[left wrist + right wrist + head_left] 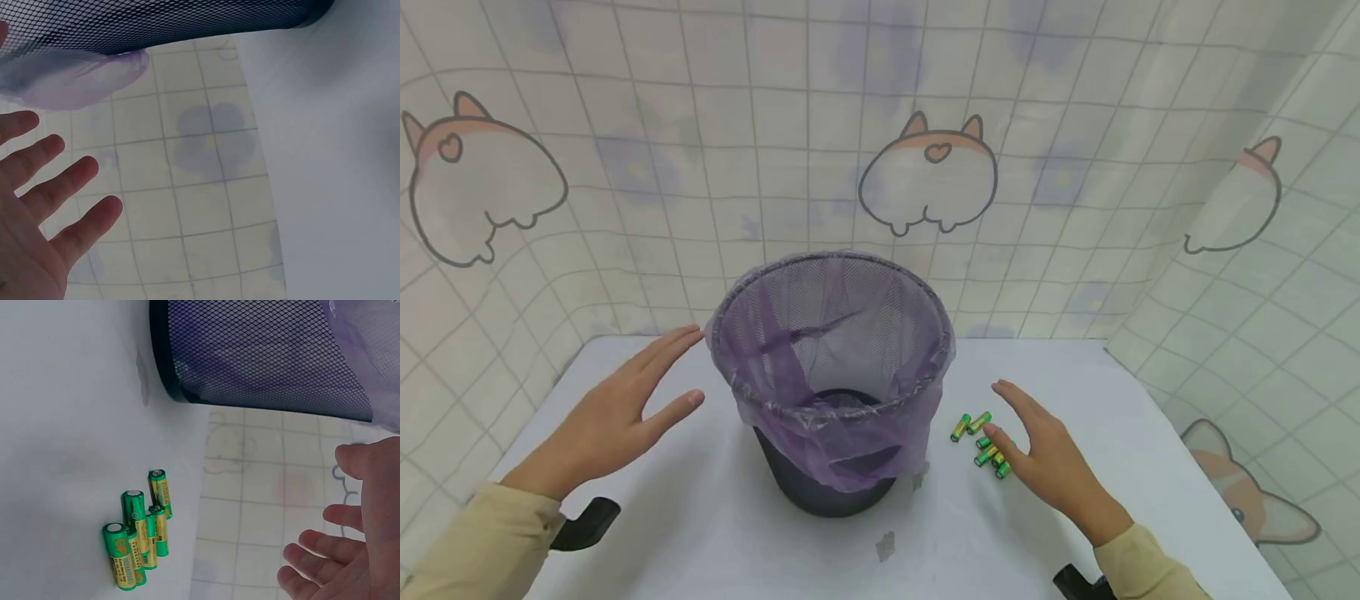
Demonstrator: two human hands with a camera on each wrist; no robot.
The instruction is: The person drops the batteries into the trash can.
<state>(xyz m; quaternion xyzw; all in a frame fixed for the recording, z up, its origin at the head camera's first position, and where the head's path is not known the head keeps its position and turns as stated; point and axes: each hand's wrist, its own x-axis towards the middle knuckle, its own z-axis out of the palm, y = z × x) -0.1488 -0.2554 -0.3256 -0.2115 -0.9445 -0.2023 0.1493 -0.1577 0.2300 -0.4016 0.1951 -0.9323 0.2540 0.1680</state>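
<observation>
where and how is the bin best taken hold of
Probably by the rim at opposite sides, left hand from the left, right hand from the right. The bin stands upright and open at the top, so the rim offers opposite edges to grip. The bag folds over it, so gripping there should also pin the bag.

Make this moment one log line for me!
left hand: empty, beside bin; right hand: empty, near batteries; batteries: green-and-yellow, on table; bin: upright, purple bag lining it

Batteries (987,456) lie right of the bin (792,477) on the table (955,542).
</observation>
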